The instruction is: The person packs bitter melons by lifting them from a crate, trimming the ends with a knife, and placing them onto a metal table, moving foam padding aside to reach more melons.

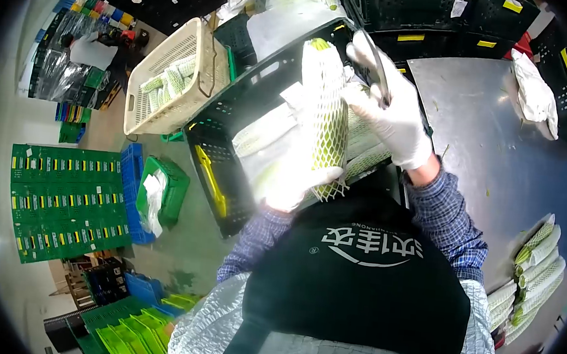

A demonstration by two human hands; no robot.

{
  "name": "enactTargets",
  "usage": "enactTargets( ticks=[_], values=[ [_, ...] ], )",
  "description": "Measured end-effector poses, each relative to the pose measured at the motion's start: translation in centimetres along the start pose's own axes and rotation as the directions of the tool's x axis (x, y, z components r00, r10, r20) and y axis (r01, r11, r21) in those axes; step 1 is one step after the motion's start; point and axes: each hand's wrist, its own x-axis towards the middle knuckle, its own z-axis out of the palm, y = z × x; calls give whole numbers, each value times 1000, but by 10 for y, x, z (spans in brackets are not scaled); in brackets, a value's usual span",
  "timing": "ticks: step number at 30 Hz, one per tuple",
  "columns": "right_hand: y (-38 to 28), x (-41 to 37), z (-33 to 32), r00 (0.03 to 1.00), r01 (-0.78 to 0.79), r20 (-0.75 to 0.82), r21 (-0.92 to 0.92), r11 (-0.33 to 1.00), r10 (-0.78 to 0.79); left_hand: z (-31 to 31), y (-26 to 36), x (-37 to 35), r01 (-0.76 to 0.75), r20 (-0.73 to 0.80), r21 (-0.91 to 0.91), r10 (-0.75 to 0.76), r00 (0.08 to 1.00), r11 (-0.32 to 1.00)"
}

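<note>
A long pale-green vegetable in a white foam net [326,117] stands tilted over a black crate [208,113], its green tip uppermost. My gloved left hand [290,177], washed out by glare, is closed round its lower end. Beside its upper part, my gloved right hand [397,113] grips a narrow dark metal tool [378,67] with a blade-like edge; its exact kind does not show. The right fingertips come close to the net. White sheets and more netted vegetables [264,131] lie in the crate beneath.
A metal table [475,140] extends right, with a crumpled white bag [533,94] and stacked netted vegetables [537,273]. A cream basket [202,69] stands left of the crate, near a green bin [173,191]. Black crates [412,16] line the back. Another person [92,51] is at far left.
</note>
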Motion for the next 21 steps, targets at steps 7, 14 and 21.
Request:
enactTargets(
  ticks=[7, 14, 21],
  values=[
    [-17, 11, -1, 953, 291, 55, -436, 851, -298, -6, -18, -5, -57, -15, 185, 61, 998, 981],
    [-23, -13, 19, 887, 461, 271, -506, 729, -373, -1, -9, -3, -195, -92, 498, 275, 957, 845],
    [-16, -39, 35, 784, 499, 596, -441, 746, -172, -12, -56, 2, -281, -223, 164, 313, 923, 946]
  ],
)
